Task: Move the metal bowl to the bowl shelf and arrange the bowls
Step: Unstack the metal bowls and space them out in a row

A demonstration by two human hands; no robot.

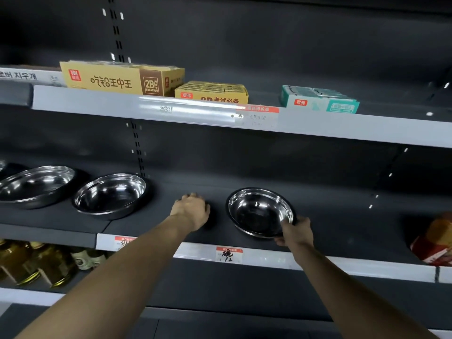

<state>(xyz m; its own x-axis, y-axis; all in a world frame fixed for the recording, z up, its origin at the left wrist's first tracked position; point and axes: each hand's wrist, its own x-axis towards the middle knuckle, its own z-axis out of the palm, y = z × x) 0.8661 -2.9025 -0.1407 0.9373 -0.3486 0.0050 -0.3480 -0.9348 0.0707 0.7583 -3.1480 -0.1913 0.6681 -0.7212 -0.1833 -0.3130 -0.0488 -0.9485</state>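
A shiny metal bowl [256, 211] is tilted toward me over the dark middle shelf [342, 231]. My right hand [294, 232] grips its near right rim, thumb over the edge. My left hand [192, 210] rests knuckles-up on the shelf to the left of that bowl, fingers curled under and out of sight, with nothing visible in it. Two more metal bowls stand further left on the same shelf: a middle one [110, 195] and a wider one [34, 184] at the left edge.
The upper shelf holds yellow boxes [117, 78] and a teal box [318, 100]. A red and yellow packet [434, 241] lies at the right end of the bowl shelf. Bottles [31, 263] stand on the shelf below left. A price tag [228, 254] hangs on the shelf edge.
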